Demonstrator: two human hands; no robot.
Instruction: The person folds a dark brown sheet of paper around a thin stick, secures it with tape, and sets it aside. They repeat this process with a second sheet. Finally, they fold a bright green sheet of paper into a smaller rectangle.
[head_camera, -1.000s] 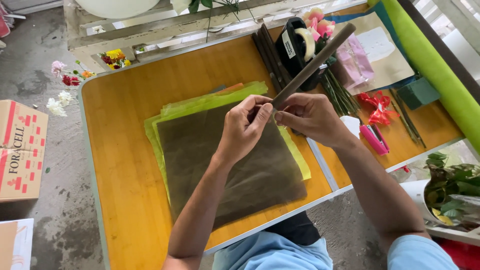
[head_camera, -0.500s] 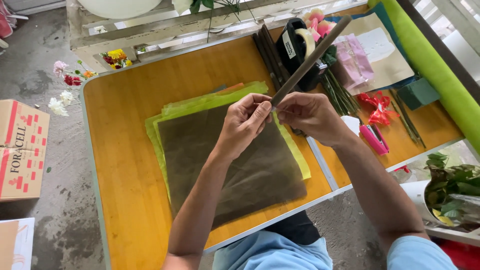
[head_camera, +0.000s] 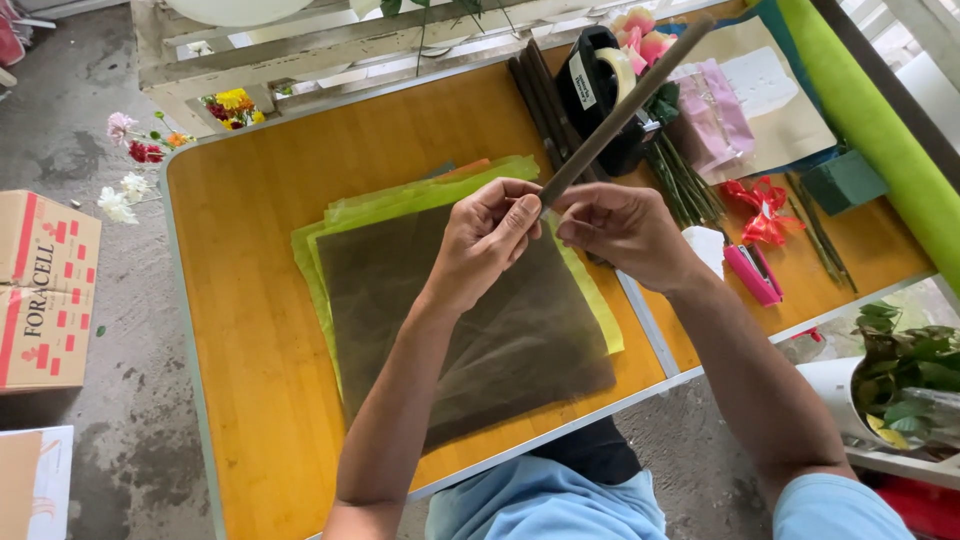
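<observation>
Concrete floor beside an orange bench (head_camera: 250, 330) with a pale metal rim. Far left, a brown cardboard box (head_camera: 45, 290) with red printing stands on the floor, cut flowers (head_camera: 135, 150) scattered beyond it. Centre: a dark brown sheet (head_camera: 470, 330) lies on yellow-green sheets (head_camera: 330, 225). Above them, the left hand (head_camera: 490, 240) and right hand (head_camera: 620, 230) each pinch the near end of a dark rolled stick (head_camera: 625, 105), which slants up to the right. Compared with the earlier views, stick and hands are almost unmoved; the work on that end continues. Right: black tape dispenser (head_camera: 595, 85) with a white label, pink wrapped packet (head_camera: 710, 120), red ribbon bows (head_camera: 760, 205), green paper roll (head_camera: 880, 130).
</observation>
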